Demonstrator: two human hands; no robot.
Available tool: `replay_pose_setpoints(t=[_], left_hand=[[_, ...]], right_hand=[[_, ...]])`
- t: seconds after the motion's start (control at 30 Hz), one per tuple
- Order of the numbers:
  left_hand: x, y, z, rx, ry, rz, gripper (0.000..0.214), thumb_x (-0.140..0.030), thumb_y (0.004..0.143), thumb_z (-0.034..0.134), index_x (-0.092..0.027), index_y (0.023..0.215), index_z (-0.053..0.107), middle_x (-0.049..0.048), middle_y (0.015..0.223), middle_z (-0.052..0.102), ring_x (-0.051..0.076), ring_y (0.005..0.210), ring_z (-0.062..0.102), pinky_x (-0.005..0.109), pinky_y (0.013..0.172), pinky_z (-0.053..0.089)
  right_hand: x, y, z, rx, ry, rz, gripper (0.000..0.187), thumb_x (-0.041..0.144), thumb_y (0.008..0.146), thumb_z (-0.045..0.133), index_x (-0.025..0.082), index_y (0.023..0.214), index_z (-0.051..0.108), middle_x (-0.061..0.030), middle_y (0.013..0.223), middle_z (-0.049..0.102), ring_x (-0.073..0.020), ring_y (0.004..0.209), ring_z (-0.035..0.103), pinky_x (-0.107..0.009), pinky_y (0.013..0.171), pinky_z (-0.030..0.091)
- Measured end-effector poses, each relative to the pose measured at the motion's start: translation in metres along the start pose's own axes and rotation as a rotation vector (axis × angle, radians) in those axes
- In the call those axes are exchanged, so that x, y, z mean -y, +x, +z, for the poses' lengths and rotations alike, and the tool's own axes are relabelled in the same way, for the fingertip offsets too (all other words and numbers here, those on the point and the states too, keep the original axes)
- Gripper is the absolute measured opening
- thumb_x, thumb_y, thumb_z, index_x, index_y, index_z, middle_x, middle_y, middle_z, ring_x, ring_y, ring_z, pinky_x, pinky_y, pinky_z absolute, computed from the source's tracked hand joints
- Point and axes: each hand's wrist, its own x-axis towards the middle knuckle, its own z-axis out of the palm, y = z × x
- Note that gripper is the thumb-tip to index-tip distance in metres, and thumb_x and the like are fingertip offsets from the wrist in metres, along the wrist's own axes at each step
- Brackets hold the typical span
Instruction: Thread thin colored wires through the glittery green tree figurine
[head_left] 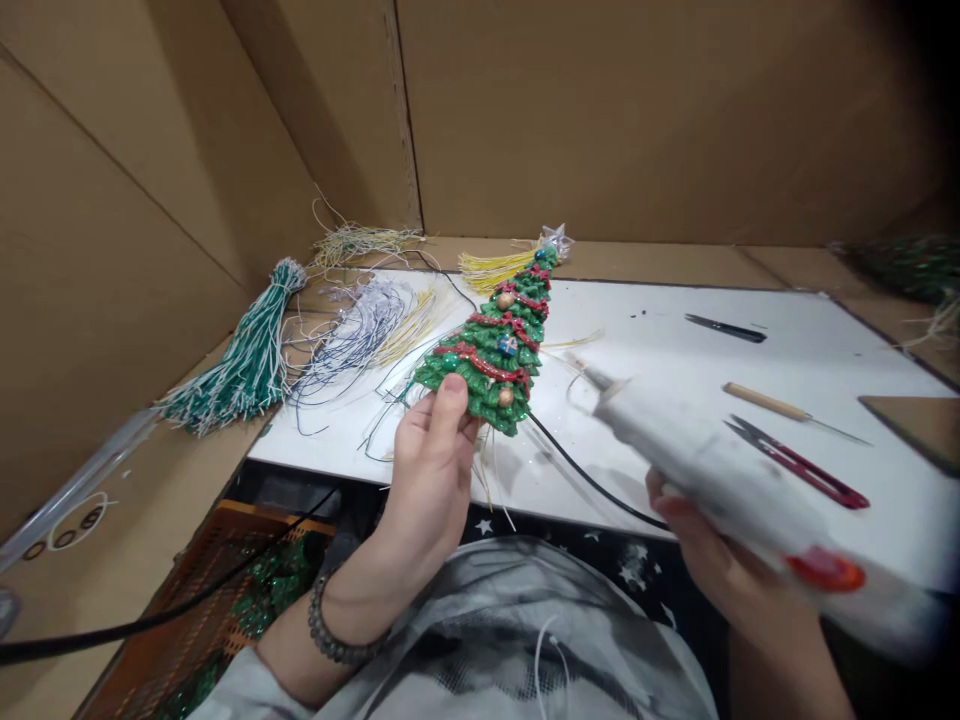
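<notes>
My left hand (pixel 439 455) grips the lower edge of a green Christmas tree ornament (pixel 499 345), thumb on its front. The tree has red garlands, gold balls, a small blue gift and a clear star (pixel 556 240) at its tip. My right hand (pixel 712 550) is wrapped round a white glue gun (pixel 697 480) with a red part, smeared by motion. Its nozzle points toward the tree, apart from it. Behind the tree lies a bundle of yellow wires (pixel 495 270). The tree's back is hidden.
Green-and-white wires (pixel 240 360) and thin blue wires (pixel 352 335) lie left on the white board (pixel 652 390). At right are black snips (pixel 726 328), a wooden-handled awl (pixel 772 402) and red thread snips (pixel 802 465). An orange basket (pixel 161 625) sits below left. Cardboard walls (pixel 637 120) stand around.
</notes>
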Motion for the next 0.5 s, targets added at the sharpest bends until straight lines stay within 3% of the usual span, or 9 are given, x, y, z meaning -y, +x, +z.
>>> replay_pose_setpoints(t=[0.07,0.13,0.33,0.5], left_hand=[[0.001,0.0,0.0,-0.004,0.002,0.008,0.017,-0.035,0.084,0.075,-0.018,0.087,0.076,0.0048,0.094,0.079,0.014,0.093,0.072,0.025,0.091,0.052],[0.002,-0.001,0.0,-0.018,0.008,0.001,0.018,-0.035,0.084,0.075,-0.018,0.088,0.076,0.0045,0.093,0.079,0.014,0.09,0.073,0.026,0.091,0.052],[-0.001,-0.003,0.003,-0.047,-0.001,-0.031,0.023,-0.038,0.079,0.08,-0.017,0.087,0.075,0.0051,0.091,0.079,0.015,0.09,0.073,0.027,0.091,0.052],[-0.004,-0.005,0.007,-0.076,0.006,-0.045,0.026,-0.039,0.075,0.083,-0.016,0.086,0.075,0.0023,0.084,0.078,0.009,0.071,0.068,0.019,0.073,0.052]], right_hand=[[0.002,-0.004,-0.002,0.156,-0.012,-0.158,0.025,0.035,0.088,0.056,0.031,0.103,0.075,-0.0023,0.1,0.078,-0.026,0.087,0.075,-0.033,0.071,0.06],[0.006,-0.006,-0.001,0.207,0.026,-0.264,0.03,0.024,0.091,0.049,0.031,0.103,0.076,-0.0008,0.107,0.078,-0.0245,0.092,0.075,-0.032,0.079,0.061],[0.02,-0.011,0.003,0.119,-0.04,-0.282,0.029,0.014,0.092,0.048,0.024,0.104,0.072,-0.0043,0.114,0.075,-0.0218,0.097,0.074,-0.03,0.086,0.059],[0.026,-0.011,-0.001,0.115,-0.13,-0.299,0.027,0.014,0.094,0.046,0.024,0.103,0.07,-0.0042,0.112,0.075,-0.0186,0.088,0.073,-0.026,0.079,0.057]])
